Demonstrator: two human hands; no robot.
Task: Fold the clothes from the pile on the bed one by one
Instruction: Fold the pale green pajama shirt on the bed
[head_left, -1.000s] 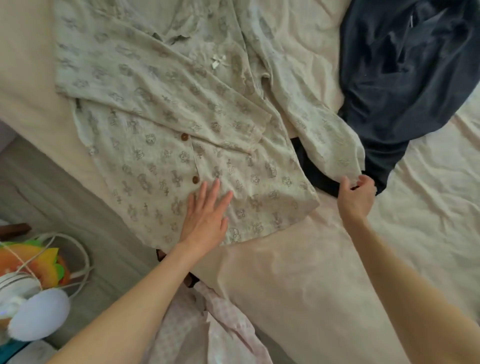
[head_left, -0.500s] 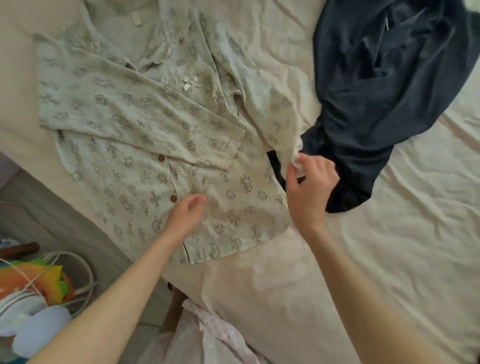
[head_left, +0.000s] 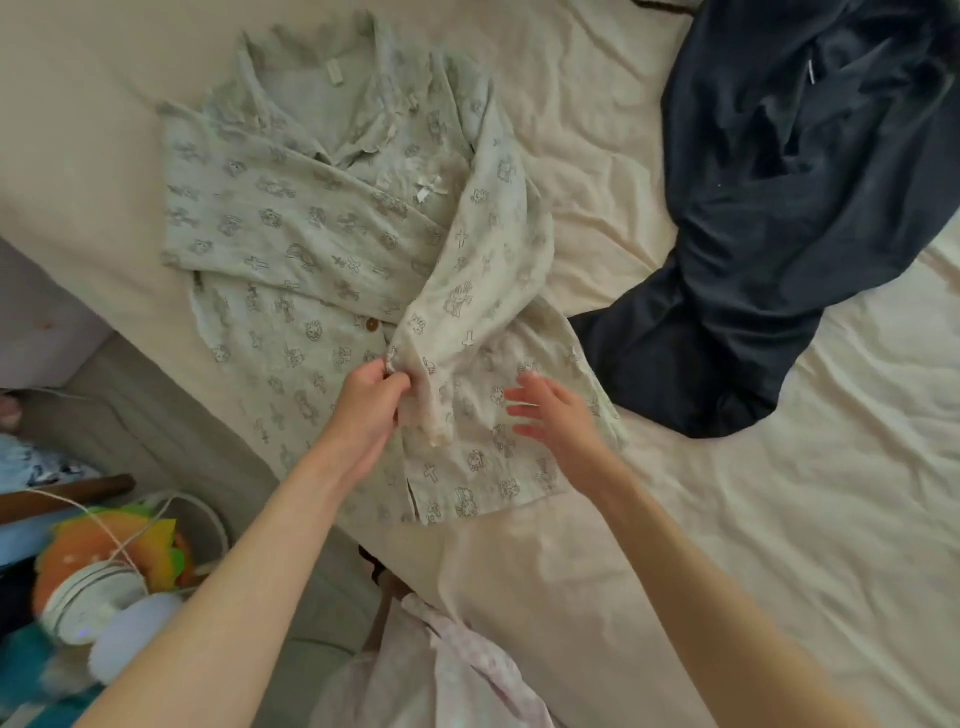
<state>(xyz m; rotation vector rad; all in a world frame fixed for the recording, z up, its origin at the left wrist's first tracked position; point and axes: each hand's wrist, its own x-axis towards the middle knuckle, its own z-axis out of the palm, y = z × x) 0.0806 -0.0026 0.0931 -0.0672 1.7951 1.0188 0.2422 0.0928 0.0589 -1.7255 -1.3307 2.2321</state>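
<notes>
Lying under both hands, the shirt (head_left: 311, 249) has its sleeve (head_left: 467, 291) pinched.

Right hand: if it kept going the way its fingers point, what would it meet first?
The right hand points up and left, fingers spread over the shirt. Straight on, it would likely meet the sleeve that the left hand grips; depth is unclear.
</notes>
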